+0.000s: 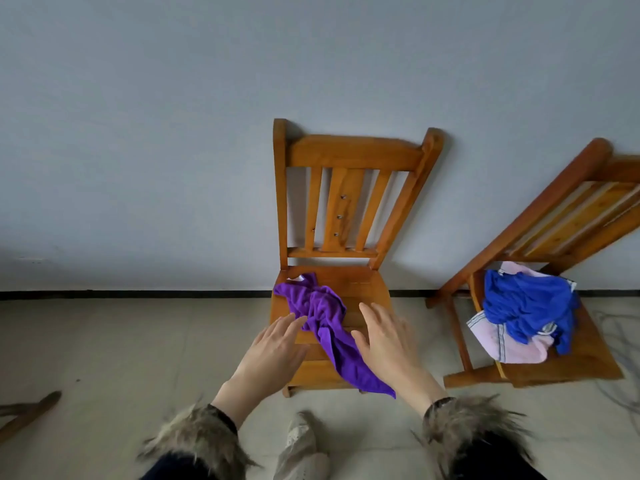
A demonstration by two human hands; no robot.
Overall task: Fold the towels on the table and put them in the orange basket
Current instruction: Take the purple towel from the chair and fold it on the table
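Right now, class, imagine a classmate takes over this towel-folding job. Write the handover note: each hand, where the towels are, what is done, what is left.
Left hand: open, fingers straight, at the left edge of the purple towel, holding nothing.
Right hand: open, at the towel's right edge, holding nothing.
Purple towel: crumpled and unfolded on the seat of the middle chair, one end hanging over the front edge.
Blue towel and pink towel: heaped unfolded on the right chair.
Orange basket: not in view.
Done: nothing folded.
Left: fold all three, find the basket and load it.

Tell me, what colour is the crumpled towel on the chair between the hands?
Purple towel, lying crumpled on the wooden chair; the head view shows it.
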